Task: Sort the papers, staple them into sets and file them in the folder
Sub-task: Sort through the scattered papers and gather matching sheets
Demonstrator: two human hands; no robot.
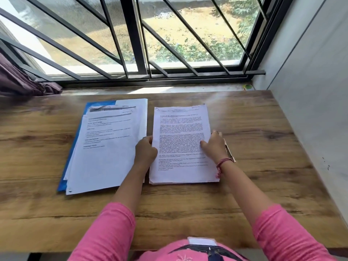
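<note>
We see a stack of printed papers point(181, 144) lying flat on the wooden table point(263, 147), directly in front of the person, with both hands at its side edges. The left hand point(146, 150) sits at the stack's left edge about midway along it, fingers curled in against that edge; whether they pinch any sheets we cannot tell, since the fingertips are hidden by the knuckles. The right hand point(213, 146) lies on the right half of the top sheet, its thumb stretched leftward and pressed onto the text, the other fingers curled over the right edge. A slim object point(228, 149) (perhaps a stapler or a pen, too hidden to tell) pokes out from under this hand, just beside the stack's right edge.

The stack's long axis runs away from the person toward the window point(169, 34), with the header at the far end and the text reading upright for the person.

Just left of it, nearly touching, a blue folder point(75, 144) lies with another pile of sheets point(109, 147) on it, tilted slightly clockwise, its long axis also pointing roughly toward the window.
</note>
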